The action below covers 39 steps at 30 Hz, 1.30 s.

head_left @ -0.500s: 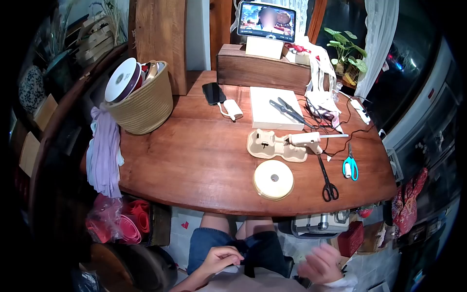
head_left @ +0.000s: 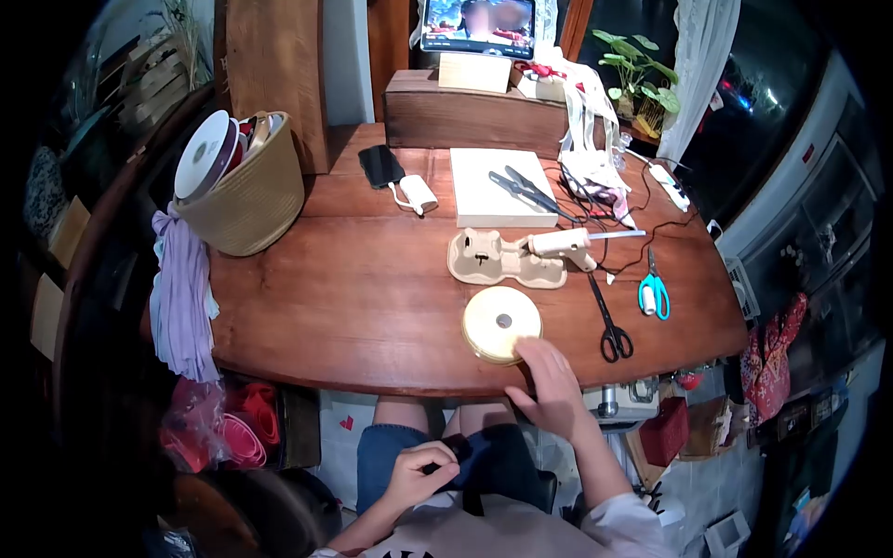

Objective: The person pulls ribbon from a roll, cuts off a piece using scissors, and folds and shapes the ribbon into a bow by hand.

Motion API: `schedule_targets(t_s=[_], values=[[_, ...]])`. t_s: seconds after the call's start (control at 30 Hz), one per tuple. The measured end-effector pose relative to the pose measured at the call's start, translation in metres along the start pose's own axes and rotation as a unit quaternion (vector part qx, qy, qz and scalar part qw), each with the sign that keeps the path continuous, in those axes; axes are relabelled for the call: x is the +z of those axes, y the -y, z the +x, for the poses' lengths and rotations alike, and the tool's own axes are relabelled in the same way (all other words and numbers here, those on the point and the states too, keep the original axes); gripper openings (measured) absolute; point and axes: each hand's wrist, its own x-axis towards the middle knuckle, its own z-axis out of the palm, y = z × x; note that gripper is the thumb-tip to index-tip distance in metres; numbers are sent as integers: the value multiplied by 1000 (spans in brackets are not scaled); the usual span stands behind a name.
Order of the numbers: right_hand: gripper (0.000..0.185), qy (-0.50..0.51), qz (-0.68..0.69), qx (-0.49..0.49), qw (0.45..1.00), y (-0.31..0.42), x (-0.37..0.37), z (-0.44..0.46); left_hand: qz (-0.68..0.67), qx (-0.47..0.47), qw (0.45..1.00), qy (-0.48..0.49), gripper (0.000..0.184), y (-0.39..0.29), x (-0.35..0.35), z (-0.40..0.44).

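The work appears to be at an early point, because the pale yellow ribbon roll (head_left: 482, 337) is full and neatly wound, lying flat near the front edge of the wooden table (head_left: 344, 321), a little right of its middle. The right hand (head_left: 551, 386) is over this front edge, its fingers spread loosely and slightly bent, holding nothing; the fingertips meet the near right rim of the roll, but whether they press it I cannot tell. The left hand (head_left: 423, 471) rests over the denim shorts (head_left: 383, 454), with fingers loosely folded; what may be inside them, I cannot tell. Cutting and gluing, if they are needed, seem to be left: the black scissors (head_left: 608, 324) and the turquoise scissors (head_left: 654, 279) lie unheld toward the right edge, and the glue gun (head_left: 561, 244) rests on the moulded pulp tray (head_left: 507, 263), behind the roll. About writing, the white spool (head_left: 203, 153) near the left edge carries small print, and the display (head_left: 442, 28) beyond the far edge shows small text; I can read neither, and no brand either.
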Motion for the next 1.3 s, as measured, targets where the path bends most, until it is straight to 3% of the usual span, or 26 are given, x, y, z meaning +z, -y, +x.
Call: schedule_targets(t_s=[0.1, 0.33, 0.47, 0.53, 0.57, 0.63, 0.67, 0.73, 0.87, 1.03, 1.13, 1.3], values=[[52, 67, -37, -32, 997, -5, 4, 21, 66, 16, 998, 13, 7, 2, -1, -4], [54, 35, -67, -38, 996, -13, 15, 37, 88, -10, 996, -20, 11, -4, -2, 5], [51, 60, 16, -38, 997, -23, 0, 41, 133, -10, 990, -34, 7, -13, 9, 33], [50, 64, 56, -27, 996, -35, -3, 41, 324, 127, 936, -43, 11, -23, 21, 58], [49, 48, 51, -27, 997, -41, -2, 40, 322, 128, 937, -39, 11, -22, 31, 69], [47, 35, 41, -28, 998, -43, -4, 39, 427, 213, 873, -101, 22, -10, 47, 95], [47, 35, 35, -25, 998, -43, -2, 37, 423, 215, 875, -98, 22, -5, 50, 103], [46, 21, 78, -25, 996, -47, 5, 34, 520, 199, 815, -161, 27, 7, 60, 115], [39, 3, 49, -26, 998, -43, 13, 30, 504, 207, 809, -220, 21, 18, 70, 122], [25, -10, -21, -39, 999, -37, 15, 29, 487, 236, 814, -213, 15, 25, 69, 122], [27, -6, -60, -40, 997, -29, 7, 36, 432, 285, 835, -190, 13, 16, 54, 115], [30, 15, -76, -33, 996, -25, 19, 40, 439, 271, 830, -211, 13, 9, 42, 106]])
